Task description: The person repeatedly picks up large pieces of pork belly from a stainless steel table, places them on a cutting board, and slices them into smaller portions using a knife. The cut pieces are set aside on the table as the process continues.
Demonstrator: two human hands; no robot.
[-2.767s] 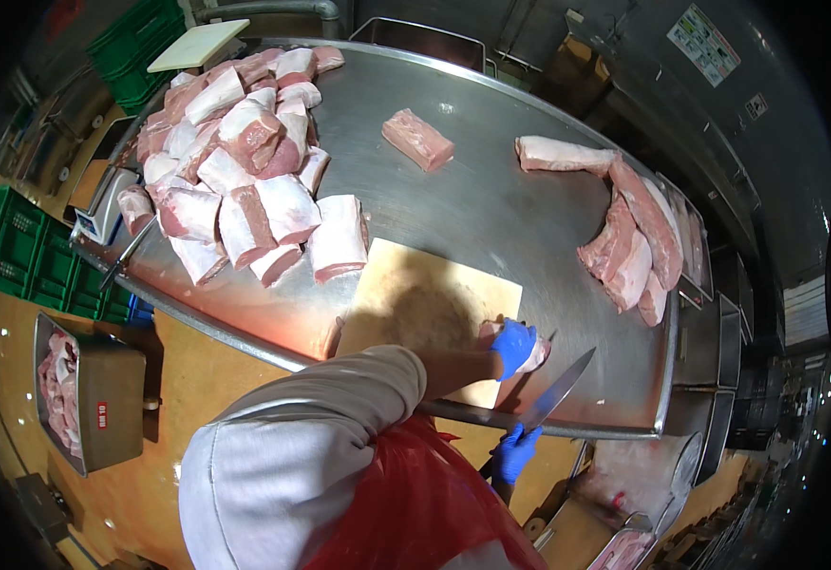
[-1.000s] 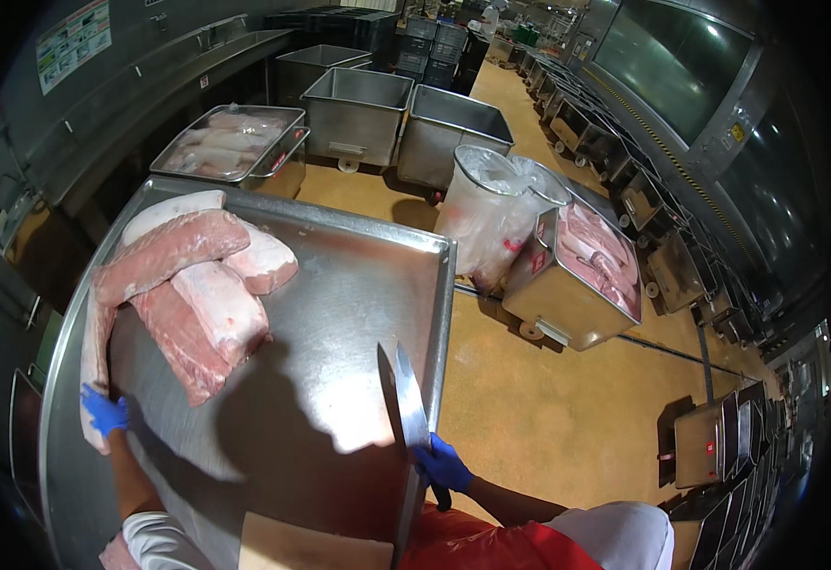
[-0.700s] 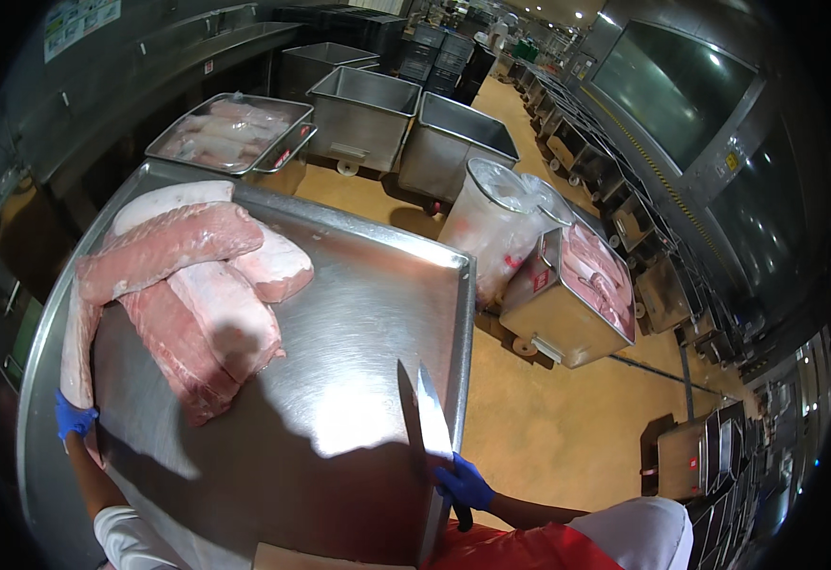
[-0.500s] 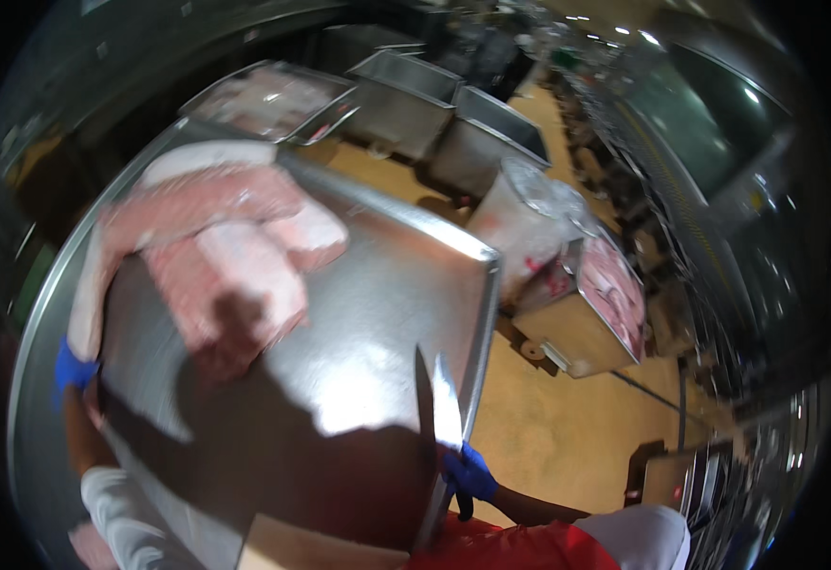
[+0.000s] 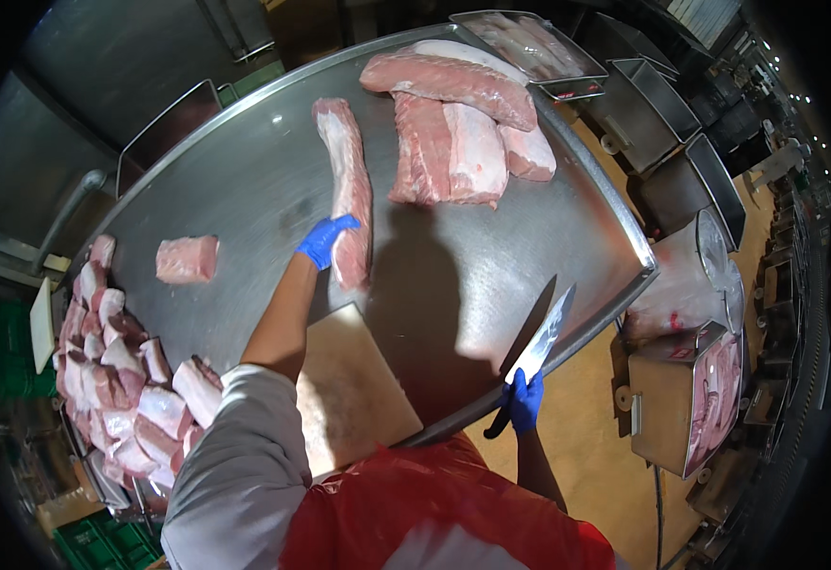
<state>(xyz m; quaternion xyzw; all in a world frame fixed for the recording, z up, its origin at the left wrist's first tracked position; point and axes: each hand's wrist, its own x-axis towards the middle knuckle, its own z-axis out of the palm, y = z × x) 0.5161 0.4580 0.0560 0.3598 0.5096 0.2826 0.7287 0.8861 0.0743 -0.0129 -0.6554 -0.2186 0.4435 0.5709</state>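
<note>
The left hand is gripping a loin beyond the board at the bench's near edge; the right hand is clasping a knife. Apparently cut chunks are filling the left end; longer slabs are remaining by the far-right corner.

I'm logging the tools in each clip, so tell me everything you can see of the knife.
The knife has a long, shiny blade that looks like metal and tapers to a point, and a black handle whose end shows beside the blue-gloved right hand gripping it. It slants up and rightward in the picture, tip away from the person, by the table's near rim. Its shadow falls just left of it. Whether the blade touches the table I cannot tell.
</note>
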